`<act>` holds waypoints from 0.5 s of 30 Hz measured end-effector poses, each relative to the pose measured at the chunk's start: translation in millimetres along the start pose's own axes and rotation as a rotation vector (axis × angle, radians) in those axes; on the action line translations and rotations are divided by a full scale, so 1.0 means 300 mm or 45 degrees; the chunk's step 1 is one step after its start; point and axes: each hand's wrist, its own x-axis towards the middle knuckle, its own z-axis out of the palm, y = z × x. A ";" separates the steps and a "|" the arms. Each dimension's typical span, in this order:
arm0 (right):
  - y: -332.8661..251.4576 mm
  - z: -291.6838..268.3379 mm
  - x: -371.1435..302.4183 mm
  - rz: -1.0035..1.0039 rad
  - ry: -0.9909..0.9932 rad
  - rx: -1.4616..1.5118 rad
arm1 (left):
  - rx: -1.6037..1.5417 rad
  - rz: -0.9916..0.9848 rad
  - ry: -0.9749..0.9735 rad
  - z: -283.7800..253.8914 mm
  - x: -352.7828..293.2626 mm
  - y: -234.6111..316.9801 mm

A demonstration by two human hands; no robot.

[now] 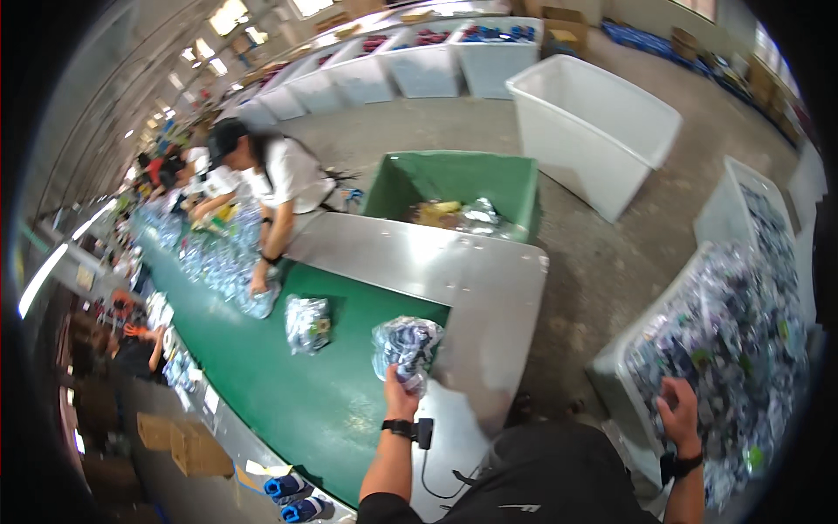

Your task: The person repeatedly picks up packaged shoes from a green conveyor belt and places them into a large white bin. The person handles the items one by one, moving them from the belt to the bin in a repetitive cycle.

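The clear plastic bag (410, 336) was at the end of the green belt (262, 384), its near edge gripped by the left hand (401, 401). It seemed light, soft, slippery, best held around its filled middle. The right hand (680, 417) curled near the white bin (630, 410); whether it held something, I could not tell.

left grip (401, 396) extends forward, clasping, while the right grip (681, 415), loosely curled, sits well apart.

a green bin (463, 177) stands near a white tub (572, 148); beyond them, white bins (425, 74) hold colored items (497, 33). cardboard boxes (199, 450) sit at lower left.
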 end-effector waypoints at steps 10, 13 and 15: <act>-0.319 -0.081 0.227 -0.634 -0.213 -0.103 | 0.378 -0.603 -0.728 0.590 -0.536 -0.202; -0.336 -0.097 0.227 -0.867 -0.248 -0.145 | 0.518 -0.501 -1.118 0.702 -0.736 -0.298; -0.328 -0.123 0.213 -1.082 -0.065 -0.150 | 0.490 -0.826 -0.990 0.760 -0.823 -0.364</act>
